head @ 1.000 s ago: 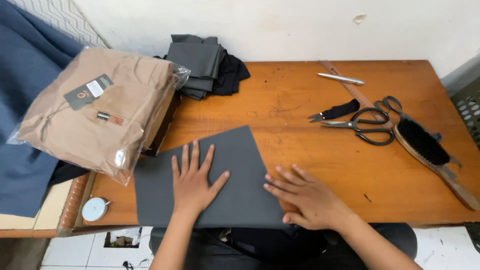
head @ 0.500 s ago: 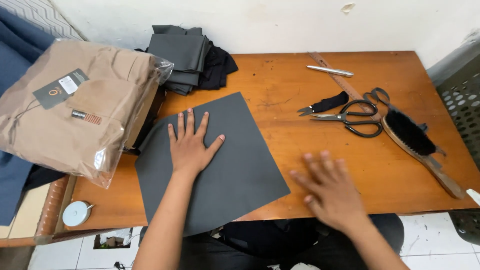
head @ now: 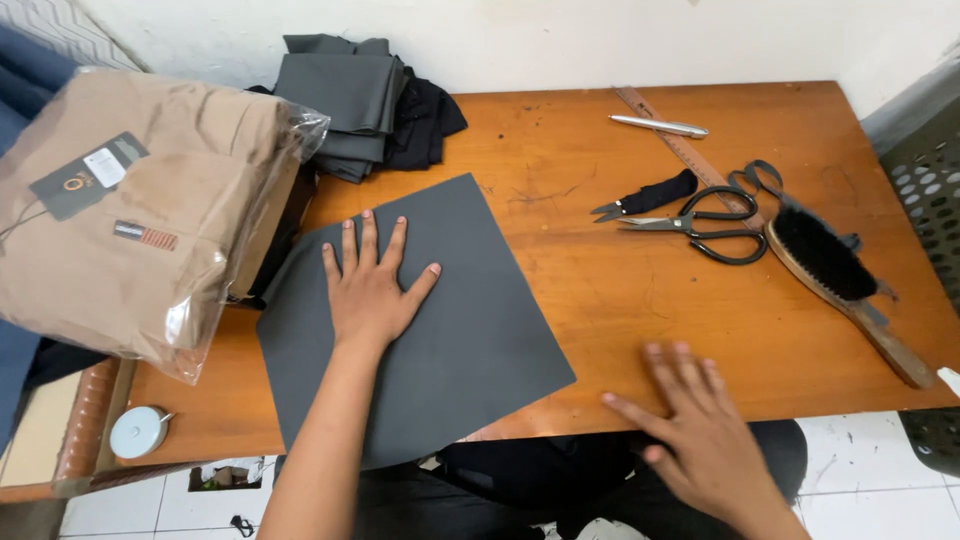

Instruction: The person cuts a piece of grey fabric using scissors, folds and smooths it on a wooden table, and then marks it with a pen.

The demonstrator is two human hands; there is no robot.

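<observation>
A dark grey square of fabric (head: 460,330) lies flat on the orange wooden table (head: 600,280), its near corner hanging over the front edge. My left hand (head: 370,285) presses flat on the upper left part of the fabric, fingers spread. Off the fabric to the right, my right hand (head: 695,425) hovers at the table's front edge with its fingers apart, holding nothing.
A bagged tan garment (head: 140,210) lies at the left. Folded grey and black cloth (head: 365,95) is stacked at the back. Right of centre lie black scissors (head: 700,225), small snips (head: 645,197), a wooden ruler (head: 680,145), a pen (head: 658,125) and a wooden brush (head: 835,270). A round tape measure (head: 138,432) sits lower left.
My right hand has slid off the fabric's lower right edge to the right, toward the table's front edge. My left hand stays flat on the fabric.
</observation>
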